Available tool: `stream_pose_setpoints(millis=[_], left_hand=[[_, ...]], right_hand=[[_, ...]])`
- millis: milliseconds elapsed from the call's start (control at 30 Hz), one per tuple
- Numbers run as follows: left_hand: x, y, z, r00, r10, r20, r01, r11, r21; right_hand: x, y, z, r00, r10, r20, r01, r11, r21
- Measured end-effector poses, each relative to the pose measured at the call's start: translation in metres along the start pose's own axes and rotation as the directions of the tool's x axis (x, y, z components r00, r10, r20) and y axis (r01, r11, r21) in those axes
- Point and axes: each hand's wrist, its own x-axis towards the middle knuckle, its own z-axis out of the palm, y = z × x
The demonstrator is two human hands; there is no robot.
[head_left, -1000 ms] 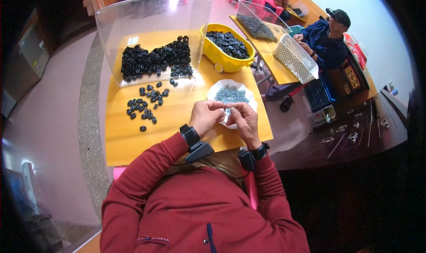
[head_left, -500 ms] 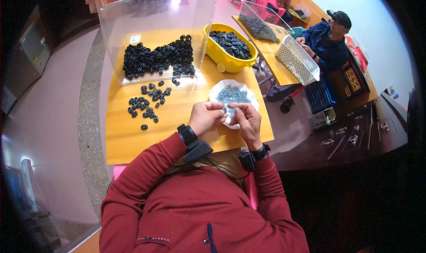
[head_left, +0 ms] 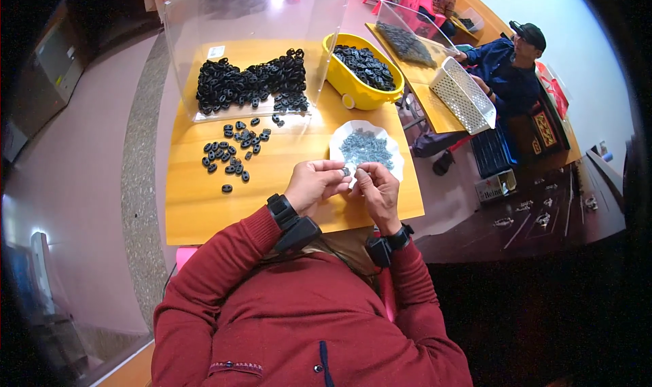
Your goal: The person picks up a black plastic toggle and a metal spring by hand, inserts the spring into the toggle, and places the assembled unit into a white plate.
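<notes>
Between the thumb and forefinger of my left hand [head_left: 314,184] is a small dark piece [head_left: 346,172], its exact shape too small to tell. Close beside it, the thumb and forefinger of my right hand [head_left: 379,193] are pinched together; whatever they hold is too small to make out. Both hands are over the near edge of a white wavy-rimmed dish [head_left: 396,173], which holds a heap of small clear-grey pieces [head_left: 367,148]. To the left, several loose black oval pieces with two holes [head_left: 226,188] lie scattered on the wooden table [head_left: 197,220].
A clear plastic bin [head_left: 180,54] lies behind with a pile of black pieces [head_left: 251,81]. Right of it stands a yellow tub [head_left: 363,100] full of similar pieces. At another table, a person in dark clothes [head_left: 509,71] sits by a white perforated basket [head_left: 462,95].
My fingertips have drawn slightly apart, and the dark piece in my left hand shows more plainly. The table and its things appear shifted a little to the right in the picture.
</notes>
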Motion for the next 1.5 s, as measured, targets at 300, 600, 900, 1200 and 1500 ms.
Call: stream_pose_setpoints(millis=[300,600,900,1200,1500], left_hand=[[-0.009,0.000,-0.012,0.999,0.037,-0.017,-0.038,0.998,-0.050],[-0.016,-0.006,-0.026,0.992,0.107,-0.069,-0.106,0.994,0.012],[-0.023,-0.004,-0.036,0.981,0.134,-0.138,-0.130,0.991,0.034],[-0.028,-0.007,-0.040,0.986,0.126,-0.110,-0.118,0.990,0.073],[-0.033,-0.002,-0.038,0.989,0.101,-0.111,-0.093,0.993,0.077]], right_hand=[[-0.004,-0.003,0.013,0.995,-0.085,0.059,0.087,0.995,-0.038],[-0.006,0.007,0.018,0.984,-0.156,0.090,0.162,0.985,-0.057],[-0.005,0.007,0.015,0.980,-0.163,0.114,0.177,0.976,-0.126],[-0.007,-0.004,0.031,0.984,-0.111,0.136,0.125,0.988,-0.095],[-0.010,-0.002,0.039,0.973,-0.119,0.199,0.146,0.981,-0.128]])
